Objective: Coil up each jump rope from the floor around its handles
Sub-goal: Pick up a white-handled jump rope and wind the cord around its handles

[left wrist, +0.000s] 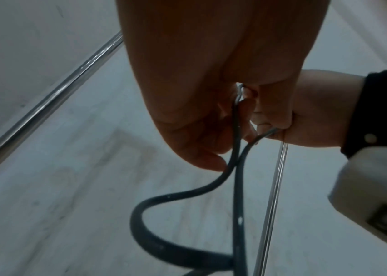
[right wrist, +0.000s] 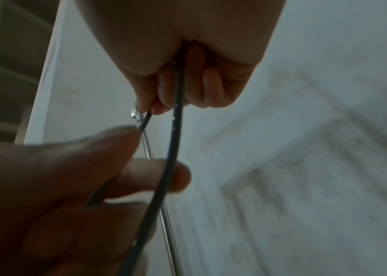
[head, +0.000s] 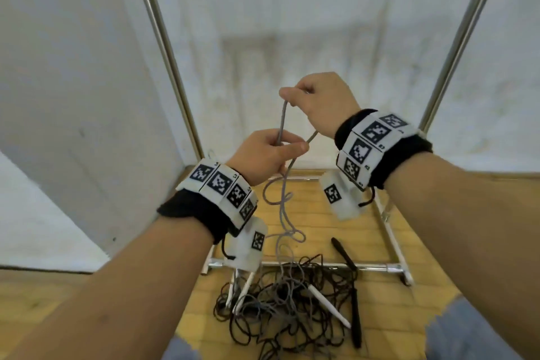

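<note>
White fabric walls point(head: 292, 23) stretched on a metal frame point(head: 166, 47) enclose a wooden floor point(head: 321, 213), seen from the head view. Left hand point(head: 264, 155) and right hand point(head: 321, 102) are raised in front of the person, each wrist carrying a black band with white marker blocks point(head: 222, 187).

Grey jump rope point(head: 282, 123): a short loop of it is held between the two hands. The right hand's grip is clamped on the top of the loop, thumb and forefinger pinching the cord, the other fingers curled; the right wrist view shows the cord point(right wrist: 176, 104) running down out of that fist. The left hand, lower and nearer the person, has its grip clamped on the same rope, the strand passing between thumb and fingers; in the left wrist view two strands point(left wrist: 236, 149) cross just below the fingertips. From the left hand the rope hangs in loose loops down to the floor.

On the floor, just in front of a low metal crossbar point(head: 321, 265), lies a tangled heap in which the grey rope's remainder mixes with a thin black jump rope point(head: 315, 301). White handles point(head: 328, 305) lie in the heap, one at its middle and others at its left edge below the left wrist device. Two black handles point(head: 355, 316) lie at the heap's right side, one crossing the crossbar. Which handle belongs to which end cannot be told.
</note>
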